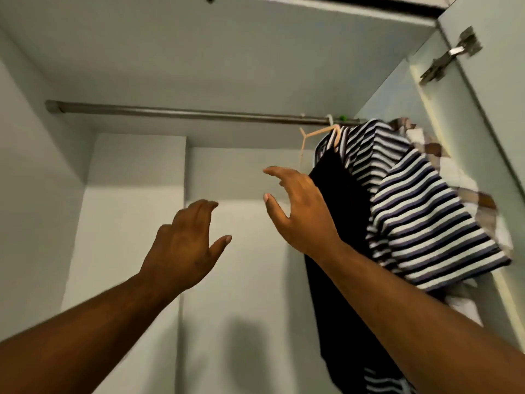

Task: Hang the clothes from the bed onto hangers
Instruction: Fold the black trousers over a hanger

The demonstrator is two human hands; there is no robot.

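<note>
Clothes on the rail: a navy-and-white striped shirt (420, 200) hangs from a pale peach hanger (318, 133) at the far right end of the metal rail (170, 110) inside an open wardrobe (199, 52), seen from below as I look up. A dark garment (341, 217) hangs just beside the shirt on its left, touching it, and falls lower; whether it shares that hanger I cannot tell. Behind the stripes, close to the wardrobe's right side, shows a brown-and-white checked garment (431, 146). The hanger's hook sits on the rail next to a small green piece (343, 118), too small to make out.

My hands are both raised toward the rail, apart from each other, and hold nothing. My right hand (301, 211) is up in front of the dark garment, fingers spread and slightly bent, thumb well clear of the forefinger; whether its back brushes the cloth I cannot tell. My left hand (184, 245) is lower and to the left, fingers loosely together and thumb out, in front of the pale back panel (136, 223).

A steel hinge (451, 56) sits on the open door (500, 89) at upper right.
</note>
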